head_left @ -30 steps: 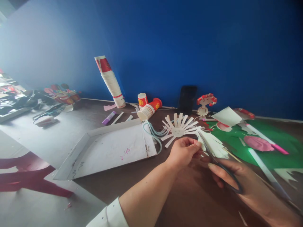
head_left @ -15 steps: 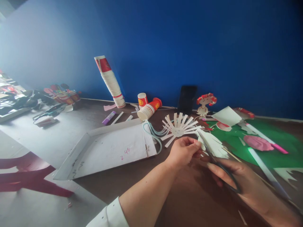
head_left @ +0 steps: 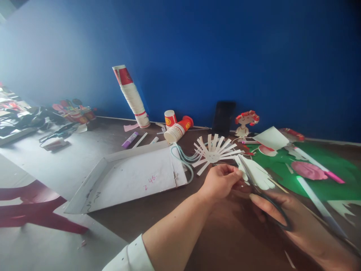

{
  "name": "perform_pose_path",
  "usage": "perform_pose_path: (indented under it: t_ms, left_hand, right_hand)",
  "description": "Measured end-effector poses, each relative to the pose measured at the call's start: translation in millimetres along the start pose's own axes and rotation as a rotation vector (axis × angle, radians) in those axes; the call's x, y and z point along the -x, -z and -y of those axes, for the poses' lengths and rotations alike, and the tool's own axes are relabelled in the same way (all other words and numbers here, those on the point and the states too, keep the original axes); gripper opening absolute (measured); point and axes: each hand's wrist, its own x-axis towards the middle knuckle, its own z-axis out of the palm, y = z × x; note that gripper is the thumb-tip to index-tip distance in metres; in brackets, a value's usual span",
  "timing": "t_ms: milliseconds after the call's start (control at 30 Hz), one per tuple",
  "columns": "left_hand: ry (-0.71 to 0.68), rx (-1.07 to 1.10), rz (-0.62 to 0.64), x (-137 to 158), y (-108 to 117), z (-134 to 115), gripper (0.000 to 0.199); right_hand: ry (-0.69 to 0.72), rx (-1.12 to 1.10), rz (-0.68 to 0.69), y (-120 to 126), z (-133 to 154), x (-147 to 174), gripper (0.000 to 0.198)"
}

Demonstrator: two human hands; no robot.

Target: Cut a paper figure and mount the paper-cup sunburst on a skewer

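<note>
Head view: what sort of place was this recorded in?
Likely a craft table, judging by the scissors in the right hand, the paper face ringed with strips, and the pink-capped marker by the green sheet.

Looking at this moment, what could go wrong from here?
The left hand is close to the scissors in the right hand, so a slip might nick a finger.
The scissors overlap a white cut-out in this view; if they are touching, a stray snip might damage it.
The cup stack looks tall and tilted, so a bump might topple it.
</note>
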Motion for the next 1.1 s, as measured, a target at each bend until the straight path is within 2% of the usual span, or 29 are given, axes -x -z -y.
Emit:
perform_pose_path:
  t_ms: [300, 533, 1100]
  left_hand:
    - [0.006, -0.007, 0.001, 1, -1, -1, 0.04]
    - [0.008, -0.028, 0.009, 0, 2, -1, 0.042]
    - [0.008, -0.011, 0.014, 0, 1, -1, 0.039]
  right_hand:
    - [0.034, 0.021, -0.035, -2, -4, 0, 0.049]
    - [0.032, -0.008, 0.051, 3, -16, -7, 0.051]
    - [-0.013, -0.008, 0.017, 1, -4, -1, 0.049]
